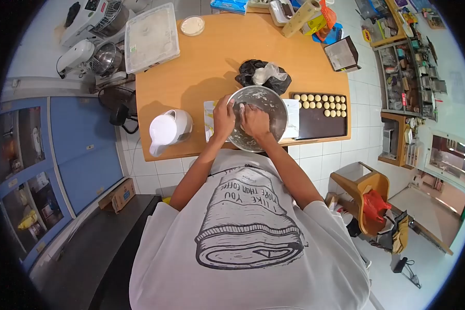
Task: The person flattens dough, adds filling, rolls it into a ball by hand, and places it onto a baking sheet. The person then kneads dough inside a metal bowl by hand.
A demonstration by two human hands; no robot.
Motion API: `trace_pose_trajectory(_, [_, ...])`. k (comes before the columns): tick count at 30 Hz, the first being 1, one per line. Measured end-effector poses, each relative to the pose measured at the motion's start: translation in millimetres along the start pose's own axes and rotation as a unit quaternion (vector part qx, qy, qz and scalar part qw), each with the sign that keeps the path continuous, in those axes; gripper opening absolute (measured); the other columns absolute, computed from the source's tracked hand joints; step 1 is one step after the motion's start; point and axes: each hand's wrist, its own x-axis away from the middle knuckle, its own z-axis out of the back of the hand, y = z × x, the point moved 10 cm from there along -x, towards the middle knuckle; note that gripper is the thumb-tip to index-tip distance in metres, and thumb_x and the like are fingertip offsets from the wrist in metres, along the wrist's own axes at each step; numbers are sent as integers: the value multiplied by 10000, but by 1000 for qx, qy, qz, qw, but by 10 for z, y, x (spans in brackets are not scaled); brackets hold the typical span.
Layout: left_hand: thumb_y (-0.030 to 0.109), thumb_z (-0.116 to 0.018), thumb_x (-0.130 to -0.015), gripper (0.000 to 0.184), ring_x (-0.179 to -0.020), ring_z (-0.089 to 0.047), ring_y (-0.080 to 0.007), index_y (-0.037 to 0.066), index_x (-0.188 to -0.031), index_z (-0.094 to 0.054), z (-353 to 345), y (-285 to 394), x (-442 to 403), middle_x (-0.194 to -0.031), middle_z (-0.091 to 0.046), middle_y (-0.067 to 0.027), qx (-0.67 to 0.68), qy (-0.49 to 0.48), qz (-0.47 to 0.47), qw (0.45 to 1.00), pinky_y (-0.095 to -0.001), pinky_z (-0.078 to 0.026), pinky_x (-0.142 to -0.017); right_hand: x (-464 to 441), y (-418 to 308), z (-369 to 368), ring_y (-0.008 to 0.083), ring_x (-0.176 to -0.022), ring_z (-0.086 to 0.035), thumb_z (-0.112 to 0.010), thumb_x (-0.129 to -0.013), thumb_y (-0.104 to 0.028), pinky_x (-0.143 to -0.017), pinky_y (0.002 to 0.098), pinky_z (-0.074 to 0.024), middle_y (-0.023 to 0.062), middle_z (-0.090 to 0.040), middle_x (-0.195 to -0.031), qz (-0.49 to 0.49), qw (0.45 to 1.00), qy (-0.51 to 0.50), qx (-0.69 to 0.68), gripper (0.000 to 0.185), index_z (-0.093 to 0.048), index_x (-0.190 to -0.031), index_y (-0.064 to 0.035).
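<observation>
A steel mixing bowl stands at the front edge of the table, with pale smears of dough or batter on its inner wall. My left hand is closed on the bowl's left rim, fingers reaching over the edge. Inside the bowl is my right hand, its fingers curled downward against the inner left side. Whatever lies under those fingers is hidden. To the right of the bowl, a dark baking tray carries several rows of small pale dough balls.
A white pitcher stands left of the bowl on the wooden table. Behind the bowl lie a black plastic bag and a whitish bag. Farther back are a lidded plastic box and a round tub.
</observation>
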Motion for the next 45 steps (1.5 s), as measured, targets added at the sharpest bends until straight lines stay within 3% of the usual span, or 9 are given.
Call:
trace_pose_trajectory(6, [61, -542, -1048, 191, -969, -671, -450, -14, -1179, -660, 7, 9, 0, -1054, -686, -248, -5, -1, 13, 1000, -487, -521, -839, -46, -73, -153, 324, -765, -726, -542, -1045, -278, -699, 458, -588, 128, -724, -853, 89, 993, 35, 71, 314, -674, -834, -86])
trace_pose_trajectory(18, [76, -549, -1059, 194, -958, -664, -434, -20, -1189, -655, 28, 43, 31, -1053, -680, -241, 9, 15, 11, 1000, -470, -520, -846, -115, -128, -426, 275, -823, -711, -572, -998, -267, -840, 470, -567, 79, -687, -803, 180, 981, 32, 70, 278, -690, -816, -92])
trace_pose_trajectory(21, [78, -541, -1064, 200, -961, -664, -437, -14, -1203, -651, -6, -31, 7, -1059, -679, -243, 16, -3, 30, 999, -473, -517, -843, -146, -132, -376, 283, -861, -710, -567, -1003, -283, -848, 488, -564, 69, -696, -830, 183, 980, 35, 65, 302, -689, -800, -95])
trace_pose_trajectory(24, [75, -533, -1067, 200, -963, -659, -450, -4, -1209, -651, 9, -27, 22, -1059, -678, -247, 13, -1, 37, 999, -476, -513, -837, -169, 57, -536, 300, -941, -704, -555, -1011, -307, -877, 490, -562, 94, -707, -936, 103, 991, -84, 31, 316, -685, -832, -82])
trace_pose_trajectory(28, [136, -526, -1087, 247, -1027, -681, -450, -11, -1245, -646, 18, -126, 12, -1104, -708, -249, -16, -32, 45, 998, -438, -528, -883, 58, -83, -154, 365, -1066, -687, -661, -947, -245, -946, 501, -545, 171, -689, -1102, 199, 970, -137, -17, 214, -678, -999, -38])
trace_pose_trajectory(30, [140, -526, -1088, 250, -1056, -677, -449, -8, -1249, -648, 25, -139, 19, -1124, -705, -253, -17, -26, 39, 999, -443, -523, -903, 219, -116, 117, 402, -1093, -673, -733, -891, -202, -984, 505, -526, 205, -663, -1185, 260, 957, -125, -41, 281, -677, -1092, -14])
trace_pose_trajectory(33, [151, -528, -1090, 260, -1097, -670, -445, -10, -1252, -652, -4, -61, 20, -1163, -700, -254, -24, -34, 23, 999, -450, -516, -935, 310, 96, 42, 417, -1150, -659, -792, -816, -131, -1008, 499, -516, 211, -680, -1180, 119, 942, -304, -80, 399, -654, -1170, -10])
trace_pose_trajectory(39, [113, -541, -1071, 240, -1091, -659, -451, -19, -1242, -646, -38, -57, -18, -1158, -693, -246, -16, -24, -9, 1000, -472, -514, -937, 153, 327, 62, 426, -1202, -638, -753, -803, -52, -1031, 503, -512, 252, -685, -1211, 7, 933, -290, -214, 508, -625, -1291, 5])
trace_pose_trajectory(45, [87, -553, -1058, 225, -1071, -657, -459, -12, -1236, -647, -26, -45, -22, -1139, -690, -251, -28, -13, -13, 999, -493, -516, -914, -4, 339, -67, 476, -1180, -624, -708, -782, -5, -1029, 494, -528, 304, -612, -1316, 48, 989, -137, -36, 476, -636, -1250, 53])
